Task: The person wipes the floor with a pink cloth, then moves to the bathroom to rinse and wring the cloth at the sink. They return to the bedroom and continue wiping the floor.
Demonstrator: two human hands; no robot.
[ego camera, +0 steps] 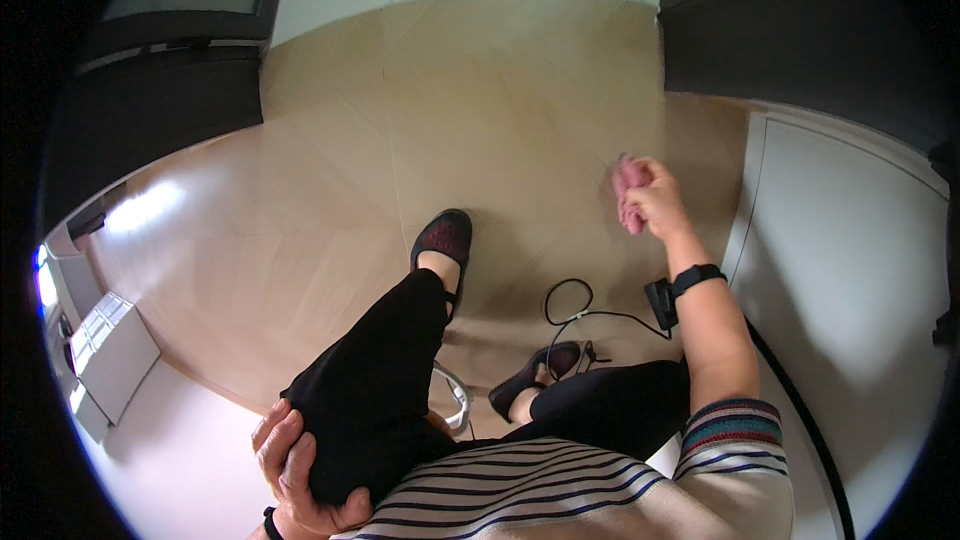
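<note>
My right hand (pixel 658 202) is closed around a bunched pink cloth (pixel 631 184), held low over or against the tan tiled floor (pixel 517 120); contact is blurred. A dark band (pixel 697 279) circles that wrist, and a small black box (pixel 660 303) sits beside it. My left hand (pixel 300 465) rests on my bent left knee in black trousers (pixel 367 382), its fingers and thumb spread over the fabric and holding no object. Both my feet, in dark shoes (pixel 448 232), are on the floor.
A looped black cable (pixel 570 307) lies near my right shoe (pixel 536 379). To the right stand a white panel (pixel 847 240) and a dark cabinet base (pixel 787 22). Another dark base (pixel 157 101) is at left. A white curved plastic part (pixel 459 397) shows behind my legs.
</note>
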